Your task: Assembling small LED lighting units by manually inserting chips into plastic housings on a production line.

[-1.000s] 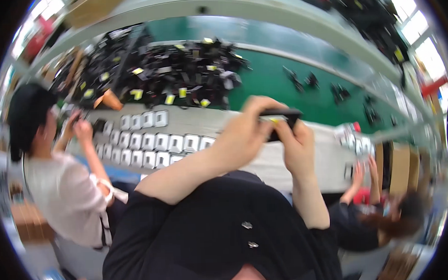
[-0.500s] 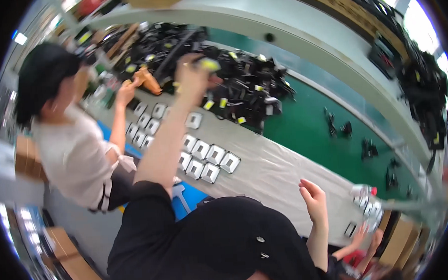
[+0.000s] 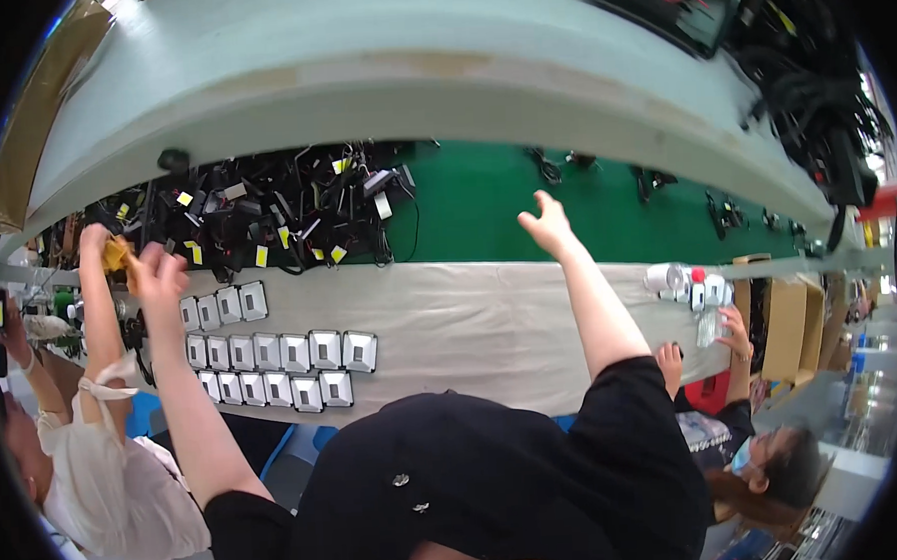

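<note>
My left hand is raised at the left, in front of a heap of black cabled devices with yellow and white labels. Its fingers look loosely bent and apart, and I see nothing in them. Close beside it is an orange-yellow item, its kind unclear, at a co-worker's hand. My right hand reaches forward over the far edge of the grey cloth, thumb and fingers stretched out with nothing held. Several white-and-silver square units with dark rims lie in rows on the cloth's left part.
A thick pale shelf beam crosses above the green bench surface, where loose black cables lie. At right, a co-worker's hand is by clear plastic containers. Cardboard boxes stand beyond.
The view has swung round to the right. My left hand has drawn back from over the black heap toward the co-worker at left. My right arm has stretched forward toward the green surface.
</note>
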The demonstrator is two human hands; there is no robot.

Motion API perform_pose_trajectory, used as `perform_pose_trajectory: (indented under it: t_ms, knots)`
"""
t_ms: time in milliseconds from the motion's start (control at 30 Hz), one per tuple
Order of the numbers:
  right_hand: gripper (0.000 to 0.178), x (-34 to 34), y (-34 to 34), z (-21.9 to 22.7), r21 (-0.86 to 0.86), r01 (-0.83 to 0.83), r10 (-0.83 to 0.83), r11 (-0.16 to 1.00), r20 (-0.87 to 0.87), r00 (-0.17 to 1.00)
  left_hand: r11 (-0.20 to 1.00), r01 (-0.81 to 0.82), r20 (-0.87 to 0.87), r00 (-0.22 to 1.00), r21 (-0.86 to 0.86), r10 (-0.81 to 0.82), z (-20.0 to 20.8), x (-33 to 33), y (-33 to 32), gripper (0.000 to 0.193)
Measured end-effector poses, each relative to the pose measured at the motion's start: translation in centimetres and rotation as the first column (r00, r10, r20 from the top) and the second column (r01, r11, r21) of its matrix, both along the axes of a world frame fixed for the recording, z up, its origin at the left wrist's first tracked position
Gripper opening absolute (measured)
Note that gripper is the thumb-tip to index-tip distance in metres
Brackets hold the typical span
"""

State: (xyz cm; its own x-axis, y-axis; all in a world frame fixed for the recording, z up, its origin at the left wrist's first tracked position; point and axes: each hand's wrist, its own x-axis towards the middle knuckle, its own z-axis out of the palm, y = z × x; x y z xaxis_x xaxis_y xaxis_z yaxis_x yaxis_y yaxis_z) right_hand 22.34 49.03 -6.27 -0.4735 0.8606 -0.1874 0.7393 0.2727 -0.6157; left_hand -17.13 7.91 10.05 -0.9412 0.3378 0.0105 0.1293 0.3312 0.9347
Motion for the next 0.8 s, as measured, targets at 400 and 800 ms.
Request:
perform_pose_trajectory:
  t_ms: [400, 800]
  knots:
    - [0.038, -4.0, 5.0, 0.3, 0.29, -0.316, 0.297, 0.903, 0.108, 0.949, 0.982, 0.189, 0.718, 0.682, 0.011, -0.139, -3.5, 22.5, 1.5, 0.027]
    - [0.036, 2.0, -17.2, 17.6, 0.548, -0.678, 0.871, 0.49, -0.282, 0.401, 0.637, -0.006, 0.631, 0.14, 0.771, -0.763, 1.7, 25.3, 12.0, 0.07]
